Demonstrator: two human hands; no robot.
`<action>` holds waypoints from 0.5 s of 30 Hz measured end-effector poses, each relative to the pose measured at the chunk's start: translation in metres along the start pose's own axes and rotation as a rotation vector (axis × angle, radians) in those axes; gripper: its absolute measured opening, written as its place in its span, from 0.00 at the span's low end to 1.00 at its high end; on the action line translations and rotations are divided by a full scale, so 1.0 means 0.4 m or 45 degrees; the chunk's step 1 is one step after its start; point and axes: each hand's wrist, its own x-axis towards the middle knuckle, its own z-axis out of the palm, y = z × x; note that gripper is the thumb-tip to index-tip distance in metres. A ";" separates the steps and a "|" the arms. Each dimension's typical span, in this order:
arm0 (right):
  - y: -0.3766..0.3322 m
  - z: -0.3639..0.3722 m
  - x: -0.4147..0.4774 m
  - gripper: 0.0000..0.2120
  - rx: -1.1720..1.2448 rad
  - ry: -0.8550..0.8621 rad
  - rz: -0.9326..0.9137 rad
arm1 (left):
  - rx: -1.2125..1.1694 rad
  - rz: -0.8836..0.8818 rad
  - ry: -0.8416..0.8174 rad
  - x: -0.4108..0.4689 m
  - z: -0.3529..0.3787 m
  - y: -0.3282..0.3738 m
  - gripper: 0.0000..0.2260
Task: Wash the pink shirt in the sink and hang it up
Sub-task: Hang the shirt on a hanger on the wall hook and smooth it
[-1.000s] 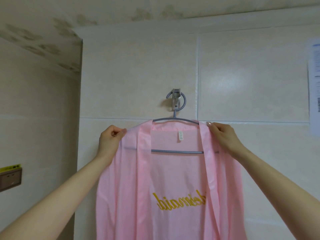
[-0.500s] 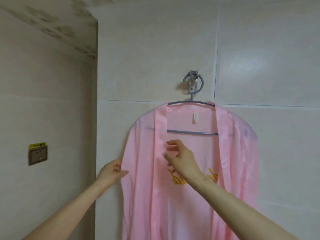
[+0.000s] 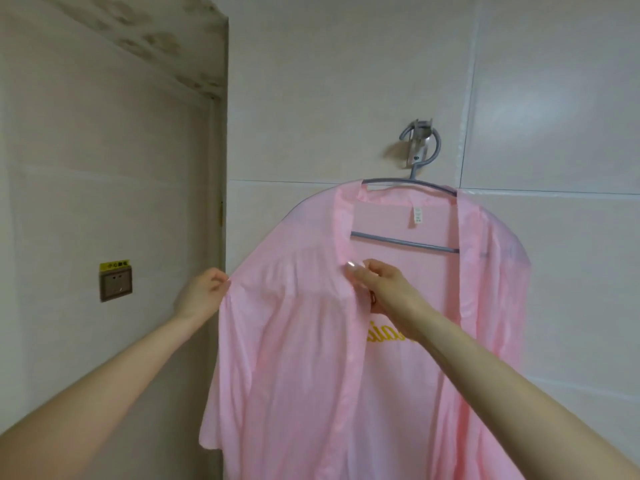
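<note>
The pink shirt (image 3: 298, 341) hangs open on a grey hanger (image 3: 405, 242), whose hook sits on a metal wall hook (image 3: 419, 140) on the tiled wall. Yellow lettering shows on the inside of its back. My left hand (image 3: 204, 294) pinches the outer edge of the shirt's left sleeve seam and holds it out sideways. My right hand (image 3: 377, 282) pinches the left front band just below the collar. The left front panel is stretched between both hands.
A brown wall socket (image 3: 116, 285) with a yellow label sits on the left wall. A wall corner (image 3: 224, 209) runs down just left of the shirt. White tiled wall (image 3: 554, 116) lies behind the hanger. The sink is out of view.
The view shifted left. Both hands moved off the shoulders; the left hand took the sleeve edge and rose, the right hand came across to grip the left front band.
</note>
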 end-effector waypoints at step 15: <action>-0.036 0.022 -0.075 0.11 0.015 -0.389 0.241 | 0.360 0.220 -0.057 -0.094 -0.053 -0.019 0.14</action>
